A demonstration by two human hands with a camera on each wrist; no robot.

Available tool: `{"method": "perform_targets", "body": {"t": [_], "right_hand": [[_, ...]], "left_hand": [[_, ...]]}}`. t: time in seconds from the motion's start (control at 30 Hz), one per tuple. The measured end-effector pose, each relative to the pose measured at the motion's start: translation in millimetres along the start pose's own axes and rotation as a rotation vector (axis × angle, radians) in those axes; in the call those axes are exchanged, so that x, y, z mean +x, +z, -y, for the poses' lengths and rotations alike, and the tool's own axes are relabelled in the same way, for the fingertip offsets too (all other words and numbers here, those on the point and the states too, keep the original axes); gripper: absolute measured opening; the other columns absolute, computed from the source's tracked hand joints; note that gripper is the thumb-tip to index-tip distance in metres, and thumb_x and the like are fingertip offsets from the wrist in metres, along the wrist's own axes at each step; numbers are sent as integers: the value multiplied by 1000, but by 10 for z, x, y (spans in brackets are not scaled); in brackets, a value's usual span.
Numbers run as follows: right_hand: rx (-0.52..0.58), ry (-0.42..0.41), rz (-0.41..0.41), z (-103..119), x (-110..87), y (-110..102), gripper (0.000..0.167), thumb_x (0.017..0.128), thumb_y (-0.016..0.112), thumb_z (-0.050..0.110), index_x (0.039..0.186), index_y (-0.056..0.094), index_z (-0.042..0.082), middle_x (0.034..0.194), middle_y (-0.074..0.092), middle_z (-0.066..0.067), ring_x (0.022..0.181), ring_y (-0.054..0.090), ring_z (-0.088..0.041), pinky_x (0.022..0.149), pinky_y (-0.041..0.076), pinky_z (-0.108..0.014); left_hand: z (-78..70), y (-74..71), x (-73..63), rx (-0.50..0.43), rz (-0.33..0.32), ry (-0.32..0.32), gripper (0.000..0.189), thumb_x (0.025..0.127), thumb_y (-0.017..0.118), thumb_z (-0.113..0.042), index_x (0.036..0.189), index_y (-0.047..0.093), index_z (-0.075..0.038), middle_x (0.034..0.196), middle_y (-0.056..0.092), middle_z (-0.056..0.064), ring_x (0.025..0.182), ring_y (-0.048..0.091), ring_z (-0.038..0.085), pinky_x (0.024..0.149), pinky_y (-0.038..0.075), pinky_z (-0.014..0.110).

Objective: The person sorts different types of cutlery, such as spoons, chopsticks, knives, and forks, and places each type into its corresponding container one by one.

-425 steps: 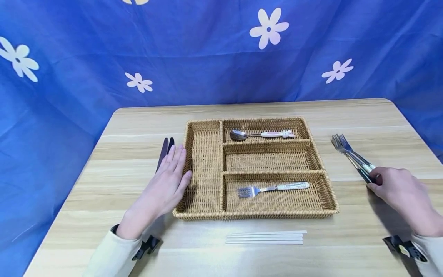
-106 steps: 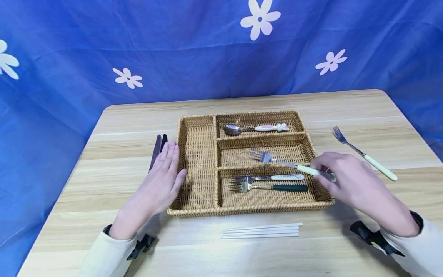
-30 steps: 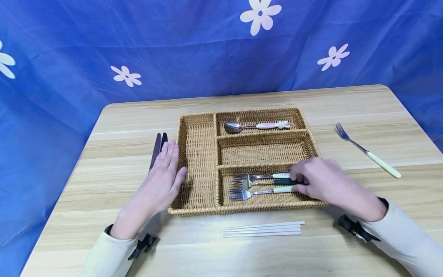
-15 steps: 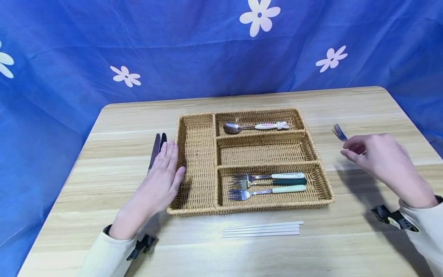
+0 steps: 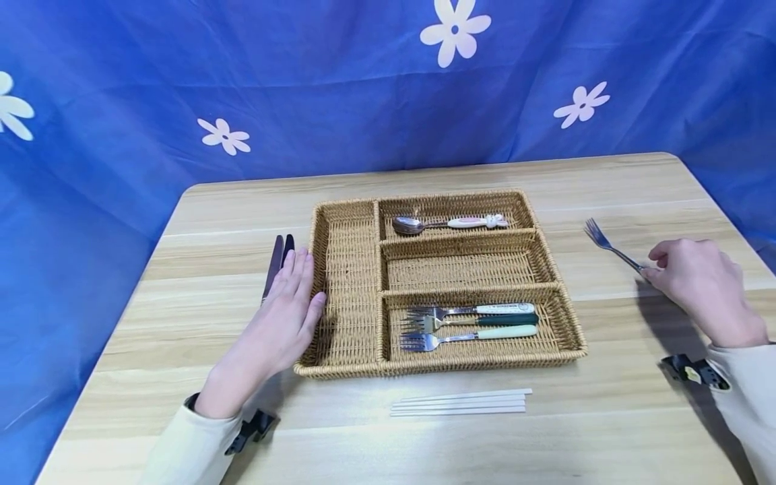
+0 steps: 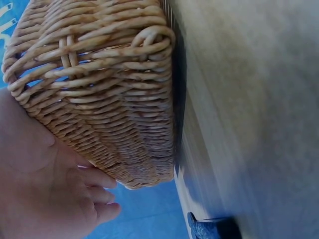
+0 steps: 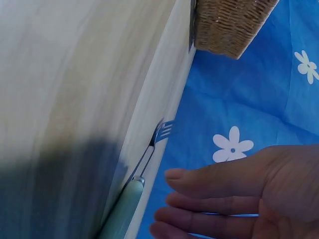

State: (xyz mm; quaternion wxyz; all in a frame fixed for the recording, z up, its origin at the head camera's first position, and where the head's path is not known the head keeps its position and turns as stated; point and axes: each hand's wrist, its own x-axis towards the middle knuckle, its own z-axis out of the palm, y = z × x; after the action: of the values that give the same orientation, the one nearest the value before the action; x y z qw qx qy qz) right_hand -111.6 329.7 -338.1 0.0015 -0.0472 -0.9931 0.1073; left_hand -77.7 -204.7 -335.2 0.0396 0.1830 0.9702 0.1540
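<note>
My left hand [image 5: 281, 316] lies with straight fingers against the left wall of the wicker tray [image 5: 481, 366]; the left wrist view shows the palm side and fingers [image 6: 94, 194] at the woven wall. Over the table at the right, my right hand [image 5: 700, 286] is above the handle of a fork [image 5: 612, 249]. The right wrist view shows its light green handle [image 7: 124, 209] lying on the table, apart from my thumb and loosely bent fingers [image 7: 199, 219]. A white-handled fork [image 5: 503, 308], a dark green one [image 5: 506, 320] and a light green one [image 5: 506, 332] lie in the front compartment.
A spoon [image 5: 467, 222] with a rabbit-shaped handle end lies in the tray's back compartment. Dark knives [image 5: 274, 263] lie left of the tray, partly hidden by my left hand. Several white sticks [image 5: 461, 404] lie in front. A blue flowered cloth [image 5: 339, 94] hangs behind the table.
The light green fork went into the front compartment beside the other two, and my right hand let go of it. That hand then moved right to the remaining table fork. My left hand stays put.
</note>
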Motion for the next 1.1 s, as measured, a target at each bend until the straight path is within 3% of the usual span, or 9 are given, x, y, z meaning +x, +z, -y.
{"method": "perform_targets", "body": {"t": [0.27, 0.43, 0.7, 1.1], "right_hand": [[-11, -1, 102, -99, 34, 35, 7, 78, 66, 8, 78, 68, 2, 69, 59, -16, 62, 54, -35, 42, 40, -43], [-22, 8, 183, -169, 17, 35, 17, 80, 63, 8, 63, 60, 7, 59, 45, -5, 57, 41, -26, 45, 30, -33], [-41, 10, 208, -222, 69, 22, 11, 78, 64, 7, 82, 69, -2, 72, 60, -17, 64, 51, -32, 45, 41, -41], [-44, -25, 136, -152, 41, 4, 4, 75, 65, 5, 77, 65, 1, 67, 56, -12, 61, 49, -30, 43, 40, -41]], "left_hand": [[-1, 11, 7, -2, 2, 5, 63, 106, 28, -26, 149, -2, 9, 157, -12, 20, 145, -14, 32, 118, 3, 53], [2, 21, 6, -2, 2, 8, 63, 106, 28, -25, 149, -2, 9, 157, -12, 20, 145, -14, 32, 118, 3, 52], [4, 18, 1, -7, 4, -2, 63, 106, 28, -27, 150, -4, 7, 157, -14, 19, 145, -14, 32, 118, 3, 53], [22, 24, 6, -7, -4, 10, 64, 106, 29, -26, 149, -2, 9, 157, -12, 20, 145, -13, 32, 118, 2, 52]]}}
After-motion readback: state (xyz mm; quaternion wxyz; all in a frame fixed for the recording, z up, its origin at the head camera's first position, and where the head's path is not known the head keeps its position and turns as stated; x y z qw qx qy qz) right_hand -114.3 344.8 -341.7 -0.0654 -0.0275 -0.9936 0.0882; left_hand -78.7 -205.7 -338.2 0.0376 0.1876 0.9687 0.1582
